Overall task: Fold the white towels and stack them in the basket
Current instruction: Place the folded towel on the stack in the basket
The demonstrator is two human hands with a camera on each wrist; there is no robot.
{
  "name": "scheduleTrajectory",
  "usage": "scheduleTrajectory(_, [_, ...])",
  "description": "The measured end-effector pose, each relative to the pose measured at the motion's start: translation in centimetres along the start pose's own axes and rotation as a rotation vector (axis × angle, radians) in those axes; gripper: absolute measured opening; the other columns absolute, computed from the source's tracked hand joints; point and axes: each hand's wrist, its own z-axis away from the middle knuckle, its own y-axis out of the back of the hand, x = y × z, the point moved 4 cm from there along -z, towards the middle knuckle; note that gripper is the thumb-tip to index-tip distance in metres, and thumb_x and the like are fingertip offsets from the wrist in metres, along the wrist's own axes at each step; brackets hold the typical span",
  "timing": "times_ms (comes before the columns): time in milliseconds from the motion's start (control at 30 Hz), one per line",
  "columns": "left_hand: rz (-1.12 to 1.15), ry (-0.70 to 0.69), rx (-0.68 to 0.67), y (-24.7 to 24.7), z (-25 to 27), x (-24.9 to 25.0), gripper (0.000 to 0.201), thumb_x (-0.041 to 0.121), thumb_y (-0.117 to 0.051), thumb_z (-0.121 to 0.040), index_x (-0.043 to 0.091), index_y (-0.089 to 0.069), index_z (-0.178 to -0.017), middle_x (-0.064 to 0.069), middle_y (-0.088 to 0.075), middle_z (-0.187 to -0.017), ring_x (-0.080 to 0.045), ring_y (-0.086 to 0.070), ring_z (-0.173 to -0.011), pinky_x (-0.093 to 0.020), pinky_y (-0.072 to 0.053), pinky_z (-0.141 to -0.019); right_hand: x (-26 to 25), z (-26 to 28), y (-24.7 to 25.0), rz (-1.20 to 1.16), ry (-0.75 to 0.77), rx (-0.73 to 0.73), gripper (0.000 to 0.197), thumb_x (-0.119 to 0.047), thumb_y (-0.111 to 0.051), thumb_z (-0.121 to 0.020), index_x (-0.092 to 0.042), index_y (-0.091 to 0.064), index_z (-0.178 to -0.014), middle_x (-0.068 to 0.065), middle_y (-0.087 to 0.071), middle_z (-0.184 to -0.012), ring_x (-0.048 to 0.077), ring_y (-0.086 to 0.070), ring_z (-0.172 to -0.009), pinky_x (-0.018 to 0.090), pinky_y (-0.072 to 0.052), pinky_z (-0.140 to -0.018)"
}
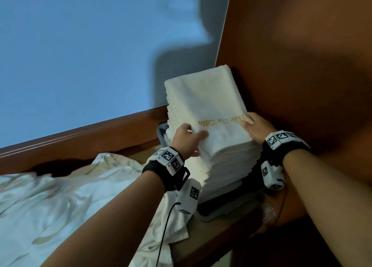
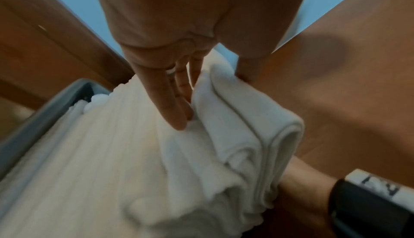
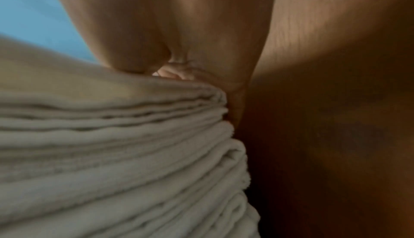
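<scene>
A tall stack of folded white towels [image 1: 227, 170] rises out of a grey basket [image 1: 217, 214] in the corner against a brown wooden panel. The top towel [image 1: 209, 101] bears gold "MARCO POLO HOTEL" lettering. My left hand [image 1: 200, 143] pinches its near left edge, thumb on top and fingers underneath. The left wrist view shows those fingers [image 2: 177, 110] tucked under the top towel [image 2: 246, 121], above the stack [image 2: 89, 153] and basket rim [image 2: 44, 110]. My right hand [image 1: 249, 123] holds the near right corner, with the thumb pressing on the top towel [image 3: 89, 86] above the stack [image 3: 112, 171].
Loose unfolded white towels [image 1: 70, 196] lie heaped to the left of the basket. A wooden rail [image 1: 90, 133] runs behind them below a blue-grey wall [image 1: 80, 45]. The brown panel [image 1: 302, 65] stands close on the right. The basket sits on a wooden ledge [image 1: 211, 238].
</scene>
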Motion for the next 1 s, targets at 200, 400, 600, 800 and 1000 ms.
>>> scheduleTrajectory(200, [0.008, -0.017, 0.028, 0.0, 0.0, -0.6, 0.055, 0.031, -0.08, -0.085, 0.006, -0.051, -0.123, -0.015, -0.07, -0.108, -0.027, -0.072, -0.081, -0.047, -0.063, -0.066, 1.7, 1.2, 1.3, 0.02, 0.015, 0.203, 0.037, -0.01, -0.056, -0.094, -0.013, -0.055, -0.132, 0.016, -0.06, -0.127, 0.035, -0.057, -0.113, 0.039, -0.048, -0.093])
scheduleTrajectory(400, [-0.6, -0.354, 0.286, 3.4, -1.4, 3.4, 0.081, 0.064, -0.067, -0.083, 0.017, -0.04, -0.143, -0.008, -0.046, -0.14, -0.029, -0.048, -0.128, -0.045, -0.043, -0.107, -3.0, 2.9, 1.5, 0.3, 0.207, 0.332, 0.041, -0.032, -0.056, -0.093, -0.018, -0.054, -0.131, 0.007, -0.047, -0.138, 0.032, -0.042, -0.122, 0.047, -0.039, -0.099])
scheduleTrajectory(600, [-1.181, -0.546, 0.161, 4.4, -6.3, 8.8, 0.074, 0.066, -0.056, -0.088, 0.028, -0.04, -0.15, -0.004, -0.033, -0.158, -0.032, -0.03, -0.144, -0.048, -0.034, -0.112, -7.2, 2.6, -2.1, 0.349, 0.231, -0.1, 0.096, -0.098, -0.028, -0.067, -0.047, -0.021, -0.148, 0.001, -0.017, -0.161, 0.036, -0.02, -0.145, 0.066, -0.019, -0.111])
scheduleTrajectory(800, [-1.464, -0.387, -0.076, 4.3, -13.1, 7.9, 0.108, 0.095, -0.032, -0.066, 0.047, 0.0, -0.157, 0.006, 0.008, -0.168, -0.026, 0.008, -0.154, -0.054, -0.011, -0.123, -5.2, 1.6, -5.5, 0.244, 0.161, -0.287, 0.112, -0.101, -0.028, -0.051, -0.058, 0.011, -0.147, -0.005, 0.026, -0.162, 0.031, 0.022, -0.149, 0.072, 0.004, -0.112])
scheduleTrajectory(1000, [-1.455, -0.428, -0.175, 4.7, -18.2, 3.6, 0.136, 0.111, 0.001, -0.037, 0.048, 0.002, -0.157, 0.0, 0.013, -0.168, -0.03, 0.013, -0.154, -0.055, -0.01, -0.123, -4.7, -0.7, -7.6, 0.222, 0.149, -0.223, 0.106, -0.1, -0.031, -0.058, -0.058, 0.004, -0.149, -0.005, 0.025, -0.162, 0.03, 0.025, -0.148, 0.071, 0.008, -0.112])
